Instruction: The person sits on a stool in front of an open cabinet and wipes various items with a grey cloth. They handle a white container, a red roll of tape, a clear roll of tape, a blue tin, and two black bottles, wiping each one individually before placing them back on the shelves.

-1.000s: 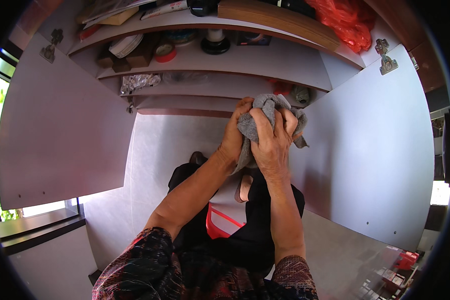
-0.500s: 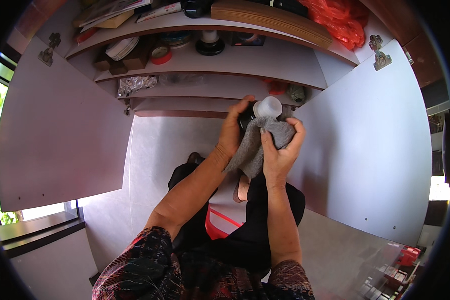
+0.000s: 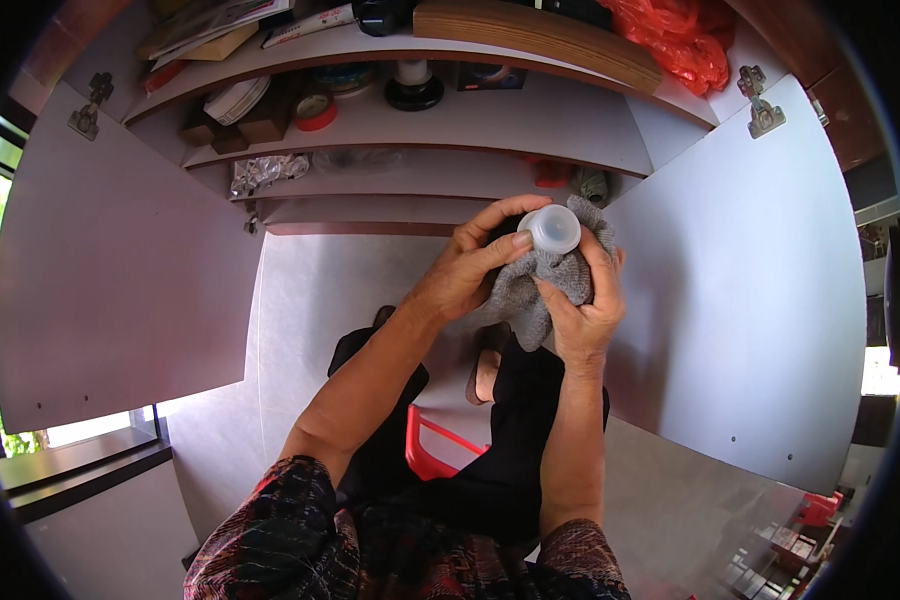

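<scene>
Between my hands is a dark container (image 3: 507,228) with a round, whitish translucent cap (image 3: 555,230), its top tipped toward me. My left hand (image 3: 467,262) is closed round the container's left side, the thumb by the cap's edge. A grey cloth (image 3: 526,318) is bunched in my right hand (image 3: 590,305), which presses it against the right and near side of the container. The cloth and fingers hide most of the container's body, so its exact kind is unclear.
Ahead stands a cabinet with shelves (image 3: 530,130) and wide-open doors, left (image 3: 130,260) and right (image 3: 740,290). Its shelves bear a tape roll (image 3: 315,112), a black object with a white top (image 3: 414,90), a wooden plank (image 3: 540,42) and a red plastic bag (image 3: 675,45). A red stool (image 3: 425,455) shows between my legs.
The container has tilted so its cap faces me more, and it sits slightly lower and further right. My left hand has shifted its hold toward the cap. The cloth has moved round the right side.
</scene>
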A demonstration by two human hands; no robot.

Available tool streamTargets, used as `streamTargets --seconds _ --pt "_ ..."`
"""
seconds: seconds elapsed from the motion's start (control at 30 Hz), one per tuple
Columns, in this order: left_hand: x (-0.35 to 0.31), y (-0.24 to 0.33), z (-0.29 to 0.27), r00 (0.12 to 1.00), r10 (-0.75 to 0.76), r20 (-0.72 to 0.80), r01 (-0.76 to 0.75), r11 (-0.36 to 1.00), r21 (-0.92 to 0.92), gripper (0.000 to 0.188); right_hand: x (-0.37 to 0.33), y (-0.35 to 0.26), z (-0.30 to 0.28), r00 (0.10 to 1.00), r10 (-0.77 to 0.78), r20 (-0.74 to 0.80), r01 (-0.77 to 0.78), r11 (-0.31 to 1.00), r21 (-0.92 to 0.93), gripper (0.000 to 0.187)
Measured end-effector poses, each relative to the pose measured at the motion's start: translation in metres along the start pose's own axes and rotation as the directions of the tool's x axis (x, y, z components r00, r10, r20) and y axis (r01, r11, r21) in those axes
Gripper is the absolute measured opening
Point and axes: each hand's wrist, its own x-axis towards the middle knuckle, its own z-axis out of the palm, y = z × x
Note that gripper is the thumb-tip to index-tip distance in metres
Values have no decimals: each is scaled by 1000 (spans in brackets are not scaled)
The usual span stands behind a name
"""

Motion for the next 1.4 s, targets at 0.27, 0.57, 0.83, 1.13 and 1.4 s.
streamTargets --seconds 0.27,0.57,0.83,1.13,1.4 --pt "-6 -10 -3 998 -55 -12 56 997 48 55 4 13 -16 958 269 103 -288 898 333 36" --pt "8 -34 -5 971 -149 -185 66 918 -391 54 5 41 -10 737 660 -145 -444 635 632 34" --pt "9 -31 4 954 -216 -208 122 913 -388 57 7 17 15 969 235 71 -246 936 252 49" --pt "13 -33 -20 983 -142 114 182 708 -683 47 13 54 2 651 758 -43 -495 467 732 26" --pt "12 -42 -22 982 -189 1 132 684 -717 40 -1 25 9 957 144 -252 -166 983 -72 46"
